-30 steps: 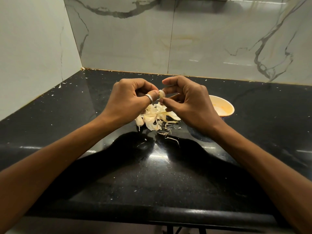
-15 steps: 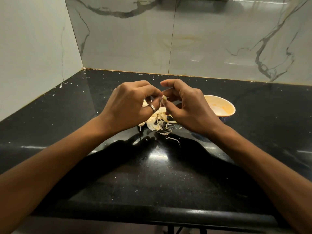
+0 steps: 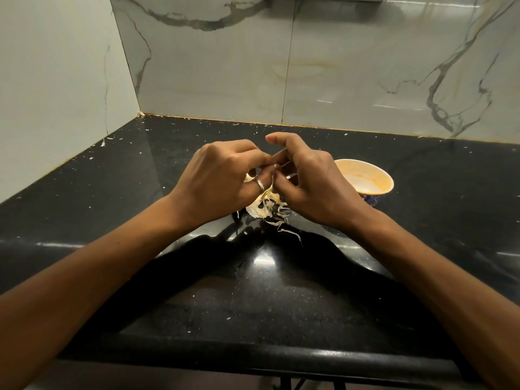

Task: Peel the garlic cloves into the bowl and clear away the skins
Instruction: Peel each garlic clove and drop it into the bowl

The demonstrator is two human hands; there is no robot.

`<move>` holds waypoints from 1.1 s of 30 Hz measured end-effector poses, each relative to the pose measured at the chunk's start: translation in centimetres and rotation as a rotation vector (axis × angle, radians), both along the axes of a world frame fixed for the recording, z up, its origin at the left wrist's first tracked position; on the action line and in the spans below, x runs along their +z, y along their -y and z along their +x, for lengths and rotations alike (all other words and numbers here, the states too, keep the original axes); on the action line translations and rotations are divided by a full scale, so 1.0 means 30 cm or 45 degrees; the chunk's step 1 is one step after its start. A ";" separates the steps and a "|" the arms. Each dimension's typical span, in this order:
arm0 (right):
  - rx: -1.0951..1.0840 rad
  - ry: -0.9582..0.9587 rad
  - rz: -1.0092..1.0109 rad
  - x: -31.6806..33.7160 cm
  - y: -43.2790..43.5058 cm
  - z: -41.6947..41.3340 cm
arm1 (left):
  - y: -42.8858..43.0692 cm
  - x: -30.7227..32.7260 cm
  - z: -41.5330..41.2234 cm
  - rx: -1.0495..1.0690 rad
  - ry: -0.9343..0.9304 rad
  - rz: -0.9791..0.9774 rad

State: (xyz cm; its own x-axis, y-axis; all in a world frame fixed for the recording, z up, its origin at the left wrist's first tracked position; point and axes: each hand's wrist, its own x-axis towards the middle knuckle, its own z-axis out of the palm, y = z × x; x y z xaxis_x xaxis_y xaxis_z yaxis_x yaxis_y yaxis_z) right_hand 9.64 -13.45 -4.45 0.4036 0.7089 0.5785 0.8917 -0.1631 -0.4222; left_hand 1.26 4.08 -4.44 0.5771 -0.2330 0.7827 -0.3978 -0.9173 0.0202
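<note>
Both hands have drawn tighter together since a second ago, and the garlic clove that showed between the fingertips then is now covered by them. At the middle of the frame the left hand (image 3: 222, 178) curls its fingers and ringed thumb inward, meeting the right hand (image 3: 306, 181), whose thumb and middle fingers bend in to the same spot while its index finger arches up above the rest. Each hand pinches at that meeting point, where the clove is held out of sight.

Directly beneath the hands, a loose pile of garlic skins (image 3: 264, 206) lies on the black countertop (image 3: 253, 291), with a few curled strips trailing toward the lower centre.

Just right of the right hand, partly behind its knuckles, stands the bowl (image 3: 389, 181), upright on the counter. Its inside is a pale orange-cream with a lighter patch near the bottom; I cannot tell whether any peeled cloves lie in it.

Small white flecks dot the counter toward the marble wall (image 3: 351, 66) that fills the upper part of the frame.
</note>
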 end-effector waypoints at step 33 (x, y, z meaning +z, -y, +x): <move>-0.331 0.209 0.148 -0.023 -0.011 0.023 | 0.055 -0.007 0.003 -0.046 -0.451 -0.785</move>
